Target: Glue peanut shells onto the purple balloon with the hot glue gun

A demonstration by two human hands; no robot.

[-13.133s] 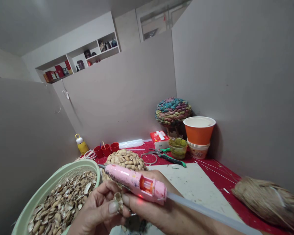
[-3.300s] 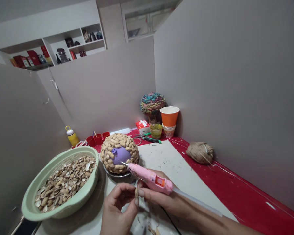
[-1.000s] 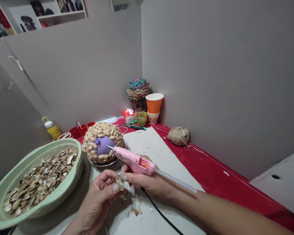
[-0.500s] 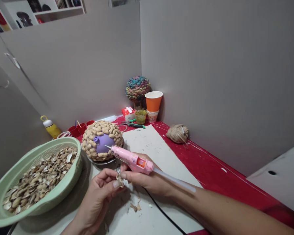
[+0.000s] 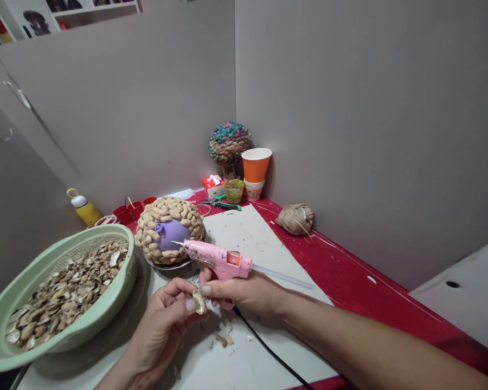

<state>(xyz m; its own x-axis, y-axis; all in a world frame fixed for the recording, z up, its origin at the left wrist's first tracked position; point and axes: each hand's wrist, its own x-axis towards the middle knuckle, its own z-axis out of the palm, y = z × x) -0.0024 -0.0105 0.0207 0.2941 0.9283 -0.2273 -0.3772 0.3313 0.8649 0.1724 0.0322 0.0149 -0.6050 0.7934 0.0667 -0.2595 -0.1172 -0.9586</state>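
Observation:
My left hand (image 5: 171,309) pinches a piece of peanut shell (image 5: 200,301) between thumb and fingers. My right hand (image 5: 236,290) is wrapped round the pink glue gun (image 5: 217,258), and its thumb and forefinger tips touch the same shell piece. The gun's metal tip points left, in front of the purple balloon (image 5: 174,233). Peanut shells (image 5: 146,216) cover the balloon around its bare patch and knot; it rests on a metal dish. A clear glue stick sticks out of the gun's back, and a black cord (image 5: 264,341) hangs below.
At left stands a green basket (image 5: 128,271) full of shells. Behind are red cups (image 5: 135,210), a yellow bottle (image 5: 88,212), pliers (image 5: 228,205), an orange cup (image 5: 256,165) and a colourful ball-topped tree (image 5: 230,142). Twine (image 5: 296,219) lies at right; shell scraps (image 5: 223,340) lie near my hands.
The glue gun has turned a little, its back end and glue stick now higher. The shell piece has been tilted and shows more of its pale inside. The view has shifted slightly.

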